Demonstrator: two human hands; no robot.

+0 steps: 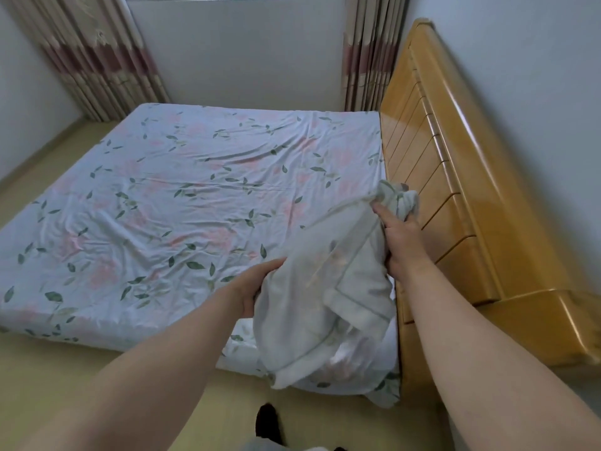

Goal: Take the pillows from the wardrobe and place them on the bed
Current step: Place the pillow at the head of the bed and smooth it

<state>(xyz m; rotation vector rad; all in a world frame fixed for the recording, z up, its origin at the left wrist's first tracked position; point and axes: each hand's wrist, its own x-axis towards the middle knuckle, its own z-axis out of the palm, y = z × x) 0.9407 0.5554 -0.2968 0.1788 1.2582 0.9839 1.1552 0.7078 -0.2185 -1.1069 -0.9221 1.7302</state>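
Observation:
A limp white pillow hangs between both my hands over the near right corner of the bed. My left hand grips its lower left edge. My right hand clutches its bunched upper end close to the wooden headboard. The pillow's bottom droops past the mattress edge towards the floor. The bed has a pale sheet printed with green leaves and pink flowers, and no other pillow lies on it. The wardrobe is out of sight.
The headboard runs along the right wall, with a wooden ledge at its near end. Patterned curtains hang at the far wall on both sides of a window. Yellowish floor lies in front of the bed, with a dark foot below.

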